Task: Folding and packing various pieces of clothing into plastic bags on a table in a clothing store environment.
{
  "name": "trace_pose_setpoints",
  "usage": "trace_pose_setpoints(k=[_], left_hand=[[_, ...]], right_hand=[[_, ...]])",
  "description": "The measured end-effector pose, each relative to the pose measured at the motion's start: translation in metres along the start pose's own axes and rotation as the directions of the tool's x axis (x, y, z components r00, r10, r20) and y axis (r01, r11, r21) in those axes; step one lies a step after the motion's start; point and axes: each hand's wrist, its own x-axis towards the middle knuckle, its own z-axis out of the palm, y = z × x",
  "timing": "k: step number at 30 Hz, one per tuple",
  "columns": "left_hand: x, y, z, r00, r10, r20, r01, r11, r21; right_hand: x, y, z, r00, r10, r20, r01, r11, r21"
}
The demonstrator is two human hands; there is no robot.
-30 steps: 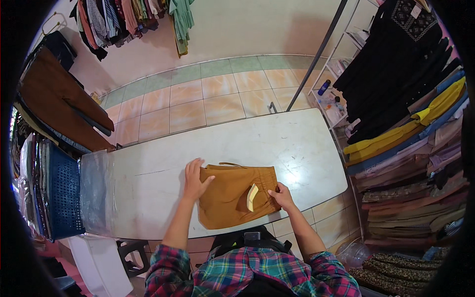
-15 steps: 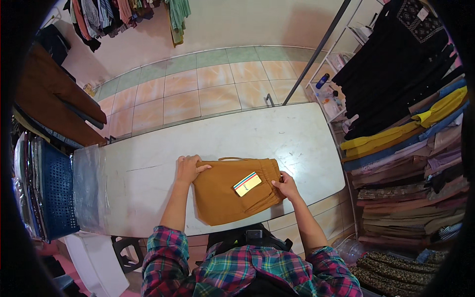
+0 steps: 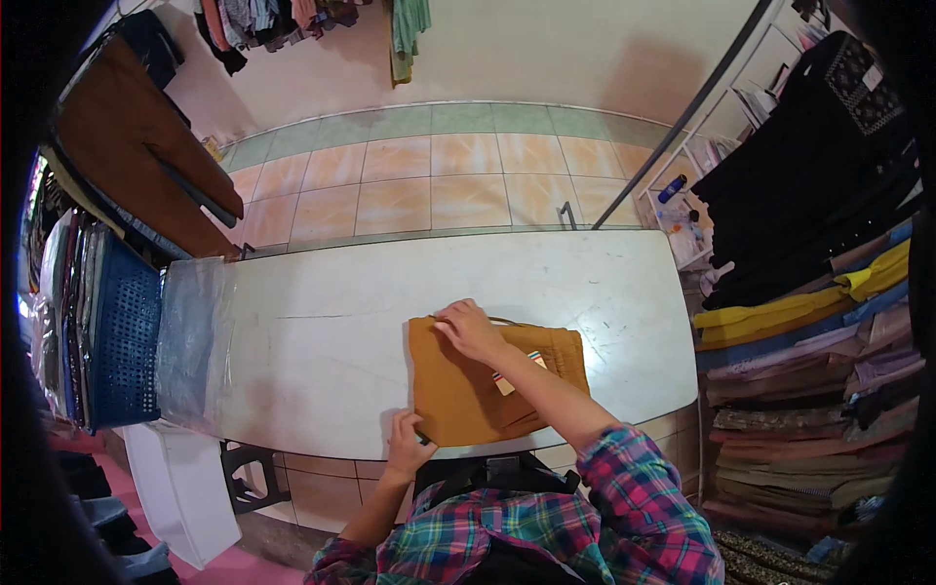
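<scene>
While the folded mustard-brown garment (image 3: 492, 385) lies just below the middle of the frame on the white table (image 3: 322, 331), near the table's lower edge, both hands meet it at opposite corners. The left hand (image 3: 408, 447) sits at the garment's lower left corner, fingers curled and pinching the cloth edge there. The right hand (image 3: 468, 330) reaches across from the lower right of the frame to the garment's upper left edge, palm down, fingers bent and gripping the fabric at that rim; its forearm crosses diagonally over the cloth, the plaid sleeve (image 3: 639, 487) pushed up to the elbow. A small tag (image 3: 517, 372) shows on the garment beside that forearm. The garment is a flat rectangle, its long axis running left to right across the frame, tilted slightly down toward the right. A blue crate (image 3: 122, 336) stands at the frame's left, stacked cloth (image 3: 809, 390) at the right.
</scene>
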Motion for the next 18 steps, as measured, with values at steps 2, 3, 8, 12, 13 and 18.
trace_pose_setpoints(k=[2, 3, 8, 12, 13, 18], left_hand=[[-0.011, -0.018, 0.011, 0.997, 0.065, -0.030, -0.062, 0.992, 0.106], [-0.013, -0.023, 0.016, 0.996, 0.092, -0.005, -0.090, 0.985, 0.149], [-0.016, -0.024, 0.014, 0.950, 0.220, 0.222, -0.285, 0.901, 0.327], [-0.009, -0.019, 0.008, 0.948, 0.233, 0.216, -0.302, 0.873, 0.384], [-0.005, -0.021, 0.005, 0.936, 0.252, 0.245, -0.326, 0.881, 0.342], [0.033, -0.015, -0.025, 0.801, 0.370, 0.470, -0.411, 0.911, -0.017]], right_hand=[[0.021, -0.009, 0.023, 0.965, 0.119, 0.235, -0.097, 0.990, -0.102], [0.028, -0.011, 0.031, 0.964, 0.111, 0.243, -0.088, 0.991, -0.101], [0.049, -0.001, 0.048, 0.869, 0.318, 0.378, -0.299, 0.948, -0.109], [0.051, -0.007, 0.051, 0.867, 0.359, 0.346, -0.283, 0.926, -0.250], [0.051, -0.010, 0.050, 0.878, 0.347, 0.329, -0.256, 0.922, -0.289], [0.022, -0.023, 0.024, 0.968, 0.239, 0.080, -0.209, 0.940, -0.270]])
